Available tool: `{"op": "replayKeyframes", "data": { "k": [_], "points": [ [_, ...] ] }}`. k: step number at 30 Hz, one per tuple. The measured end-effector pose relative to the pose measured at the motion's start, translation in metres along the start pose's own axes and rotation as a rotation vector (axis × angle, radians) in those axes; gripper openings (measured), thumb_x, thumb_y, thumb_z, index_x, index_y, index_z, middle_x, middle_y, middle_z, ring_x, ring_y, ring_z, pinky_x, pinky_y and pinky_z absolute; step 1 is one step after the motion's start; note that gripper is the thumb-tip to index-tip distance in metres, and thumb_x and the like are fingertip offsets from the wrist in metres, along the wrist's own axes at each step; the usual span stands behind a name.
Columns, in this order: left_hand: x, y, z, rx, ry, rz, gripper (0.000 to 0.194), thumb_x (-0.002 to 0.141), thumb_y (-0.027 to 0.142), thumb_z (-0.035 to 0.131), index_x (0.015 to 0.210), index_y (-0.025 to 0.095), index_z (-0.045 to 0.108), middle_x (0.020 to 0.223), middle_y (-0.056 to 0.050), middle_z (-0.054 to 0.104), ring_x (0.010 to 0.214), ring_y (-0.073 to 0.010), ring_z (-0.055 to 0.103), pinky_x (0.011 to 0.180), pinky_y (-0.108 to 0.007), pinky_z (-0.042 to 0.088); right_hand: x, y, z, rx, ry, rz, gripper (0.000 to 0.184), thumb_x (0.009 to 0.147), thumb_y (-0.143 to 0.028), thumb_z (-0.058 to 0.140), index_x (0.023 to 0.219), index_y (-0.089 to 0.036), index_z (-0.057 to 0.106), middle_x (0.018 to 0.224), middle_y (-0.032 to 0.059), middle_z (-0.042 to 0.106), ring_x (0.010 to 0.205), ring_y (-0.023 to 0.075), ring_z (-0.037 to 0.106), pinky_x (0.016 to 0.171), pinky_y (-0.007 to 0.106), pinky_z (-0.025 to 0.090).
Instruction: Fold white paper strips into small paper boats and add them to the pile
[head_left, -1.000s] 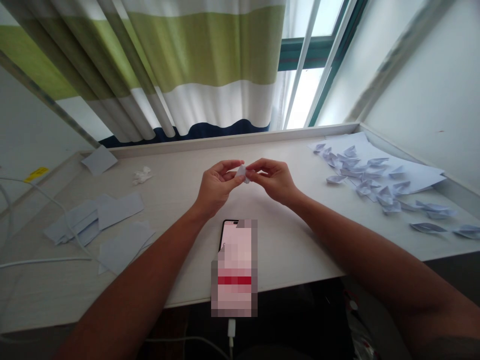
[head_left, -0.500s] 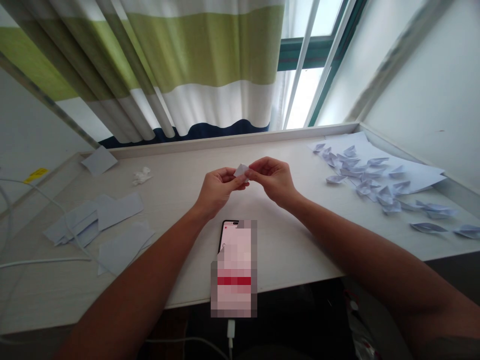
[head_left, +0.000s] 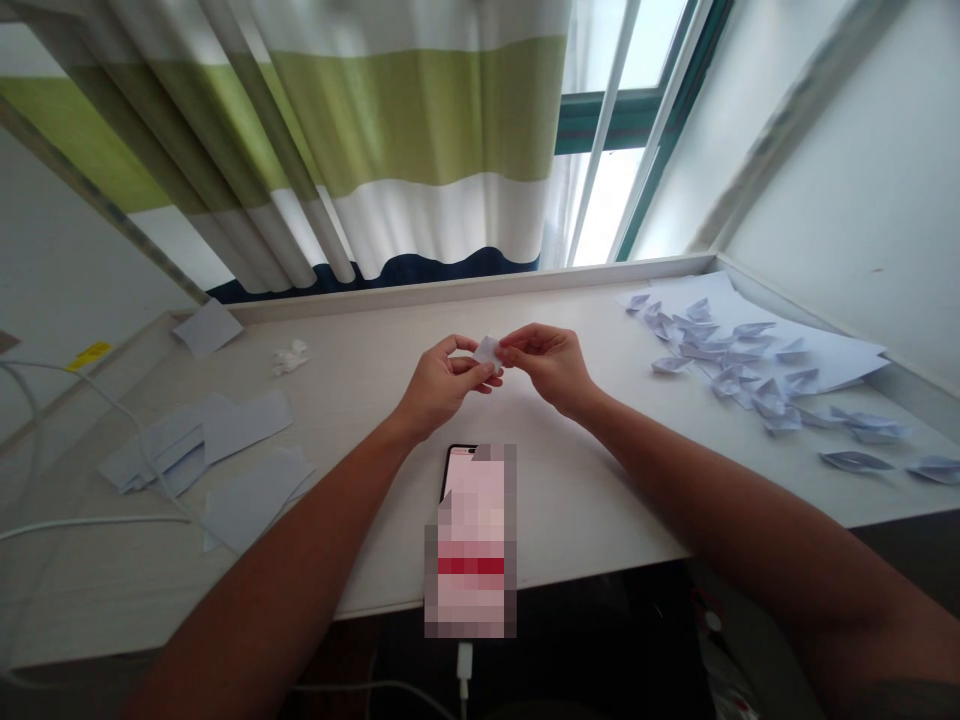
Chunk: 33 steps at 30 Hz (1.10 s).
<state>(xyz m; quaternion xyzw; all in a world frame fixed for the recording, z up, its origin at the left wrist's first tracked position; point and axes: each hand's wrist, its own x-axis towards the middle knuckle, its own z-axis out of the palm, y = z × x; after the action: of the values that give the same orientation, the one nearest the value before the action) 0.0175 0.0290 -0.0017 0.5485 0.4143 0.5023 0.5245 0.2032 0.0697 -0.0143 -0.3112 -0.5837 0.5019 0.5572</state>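
Observation:
A small folded piece of white paper (head_left: 487,351) is held up between my two hands above the middle of the desk. My left hand (head_left: 444,380) pinches its lower left side, thumb in front and fingers behind. From the other side, my right hand (head_left: 546,360) grips its right edge between thumb and fingertips. Several folded paper boats (head_left: 720,345) lie at the right, some of them on large white sheets (head_left: 817,350). Over on the left rest loose paper pieces (head_left: 247,423), flat and unfolded.
A phone (head_left: 471,540), its screen blurred out, lies at the desk's front edge with a white cable plug (head_left: 464,660) below it. Crumpled paper (head_left: 290,357) sits at the back left. White cables (head_left: 97,522) cross the left side. A raised rim (head_left: 450,291) borders the desk's back.
The folded paper has been turned in my fingers and now shows a flat diamond-shaped face. Both hands stay close together over the same spot. The camera view has tilted slightly.

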Motion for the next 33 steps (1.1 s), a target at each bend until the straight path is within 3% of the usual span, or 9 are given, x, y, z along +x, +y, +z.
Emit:
{"op": "replayKeyframes", "data": {
  "k": [6, 10, 14, 20, 26, 33],
  "points": [
    [0.001, -0.003, -0.001, 0.019, 0.066, 0.02, 0.041, 0.078, 0.03, 0.094, 0.103, 0.018, 0.064, 0.077, -0.004, 0.082, 0.077, -0.0232, 0.082, 0.086, -0.042, 0.065, 0.001, 0.006, -0.005, -0.054, -0.107, -0.029, 0.038, 0.071, -0.054, 0.098, 0.087, -0.023, 0.083, 0.088, 0.0042, 0.083, 0.083, 0.0209, 0.077, 0.084, 0.044, 0.067],
    [0.004, -0.003, -0.006, 0.009, 0.057, -0.024, 0.036, 0.083, 0.038, 0.092, 0.095, 0.017, 0.066, 0.08, -0.008, 0.083, 0.08, -0.0257, 0.084, 0.084, -0.043, 0.067, 0.002, 0.006, -0.01, -0.099, -0.18, -0.028, 0.036, 0.073, -0.048, 0.098, 0.093, -0.022, 0.084, 0.096, 0.0049, 0.083, 0.089, 0.0211, 0.078, 0.093, 0.046, 0.067],
    [0.005, -0.004, -0.009, -0.015, 0.044, -0.051, 0.038, 0.086, 0.046, 0.091, 0.094, 0.016, 0.069, 0.084, -0.011, 0.084, 0.083, -0.0262, 0.084, 0.085, -0.043, 0.068, 0.002, 0.003, -0.012, -0.126, -0.227, -0.039, 0.033, 0.076, -0.045, 0.096, 0.097, -0.022, 0.084, 0.101, 0.0055, 0.083, 0.092, 0.0221, 0.079, 0.093, 0.047, 0.068],
    [0.006, -0.007, -0.011, 0.0, 0.041, -0.007, 0.037, 0.08, 0.046, 0.094, 0.089, 0.015, 0.076, 0.09, -0.01, 0.084, 0.087, -0.0228, 0.082, 0.089, -0.041, 0.067, 0.003, 0.005, -0.014, -0.161, -0.2, -0.062, 0.03, 0.078, -0.044, 0.095, 0.092, -0.021, 0.084, 0.097, 0.0062, 0.083, 0.092, 0.0218, 0.078, 0.095, 0.048, 0.067],
    [0.006, -0.006, -0.01, -0.078, 0.078, 0.014, 0.045, 0.072, 0.037, 0.099, 0.103, 0.017, 0.072, 0.078, -0.003, 0.081, 0.075, -0.0192, 0.079, 0.089, -0.043, 0.066, 0.004, 0.003, -0.017, -0.189, -0.246, -0.041, 0.037, 0.078, -0.048, 0.095, 0.099, -0.02, 0.085, 0.104, 0.0078, 0.084, 0.092, 0.0221, 0.079, 0.095, 0.048, 0.068],
    [0.004, -0.003, -0.01, -0.062, 0.03, 0.046, 0.039, 0.069, 0.027, 0.098, 0.101, 0.014, 0.08, 0.084, -0.006, 0.082, 0.084, -0.0207, 0.08, 0.097, -0.043, 0.063, 0.006, 0.001, -0.018, -0.145, -0.228, -0.029, 0.045, 0.073, -0.052, 0.099, 0.102, -0.02, 0.085, 0.109, 0.0085, 0.084, 0.095, 0.0236, 0.079, 0.098, 0.05, 0.068]
  ]
}}
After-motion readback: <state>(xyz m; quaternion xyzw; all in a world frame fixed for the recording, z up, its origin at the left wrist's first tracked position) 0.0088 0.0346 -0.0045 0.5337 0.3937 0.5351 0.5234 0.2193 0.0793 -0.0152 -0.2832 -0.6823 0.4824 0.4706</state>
